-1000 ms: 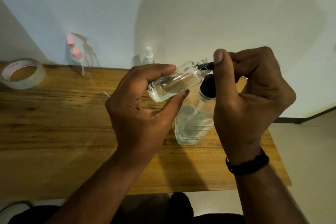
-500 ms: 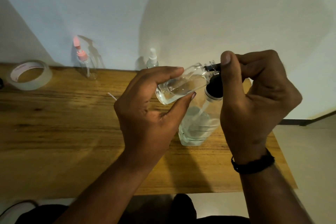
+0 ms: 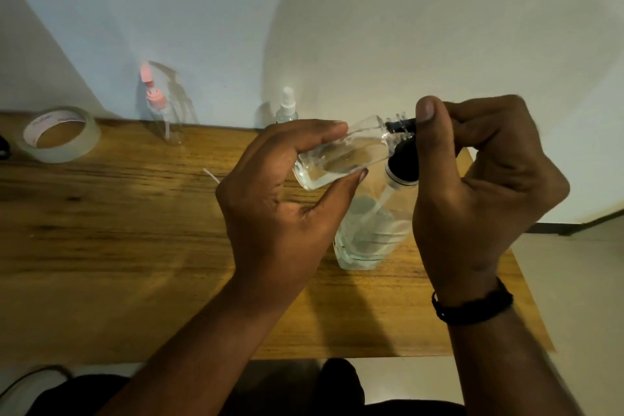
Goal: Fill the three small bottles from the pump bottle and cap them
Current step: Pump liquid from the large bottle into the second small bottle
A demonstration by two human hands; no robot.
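Hands: two, both raised above one wooden table (image 3: pixel 101 246). Left hand (image 3: pixel 280 213) grips one small clear bottle (image 3: pixel 341 159) between curled fingers on top and thumb below; the bottle lies tilted almost on its side, base toward the left palm, threaded neck pointing right. Some clear liquid pools along its lower side. Right hand (image 3: pixel 479 186) is curled around the black pump head (image 3: pixel 401 127), thumb upright against it; the black nozzle tip enters the neck of the small bottle. Pump bottle (image 3: pixel 371 230): one, clear, standing on the table below and between the two hands, black collar just under the small bottle's neck, dip tube visible inside, liquid low in the body. One dark band (image 3: pixel 472 307) circles the right wrist. Two further small bottles stand at the far table edge against the wall, well apart from the hands: one with a pink sprayer (image 3: pixel 158 111) far left of the left hand, and one with a white sprayer (image 3: pixel 287 108) just beyond the left fingers. Both carry their tops; their fill level cannot be told. Tape roll (image 3: pixel 60 135): one, lying flat at the far left of the table. One thin white straw-like piece (image 3: pixel 211 175) lies on the table just left of the left hand.
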